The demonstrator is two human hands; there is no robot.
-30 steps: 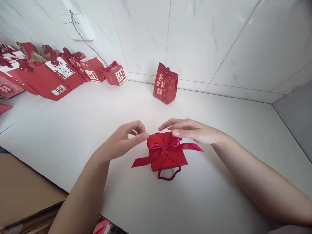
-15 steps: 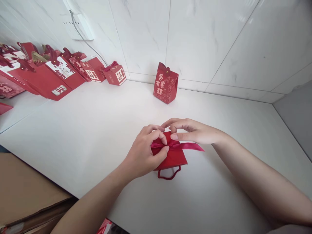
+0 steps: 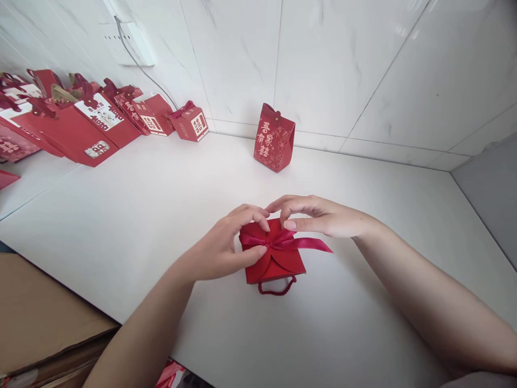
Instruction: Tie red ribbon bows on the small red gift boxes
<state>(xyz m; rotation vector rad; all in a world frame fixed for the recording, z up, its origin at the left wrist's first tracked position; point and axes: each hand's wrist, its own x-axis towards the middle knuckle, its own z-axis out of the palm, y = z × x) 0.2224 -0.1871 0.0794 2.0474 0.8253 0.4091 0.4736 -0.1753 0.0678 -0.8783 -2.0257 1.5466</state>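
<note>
A small red gift box with curved overlapping top flaps stands on the white table in front of me. A magenta satin ribbon lies across its top and gathers at the middle, one tail stretching to the right. My left hand is over the box's left side, thumb tip at the gathered ribbon and index finger lifted apart from it. At the far right edge of the top, my right hand has thumb and index finger pinched on a piece of the ribbon. A dark red rope handle hangs at the near side.
A printed red gift box stands at the back by the tiled wall. Left of it are a small box with a bow and several red gift bags. A cardboard box is below the table's left edge.
My left thumb and index finger have parted at the ribbon's middle, and that hand has shifted left. More of the box's top now shows. The box has slid slightly left; my right hand has barely moved.
</note>
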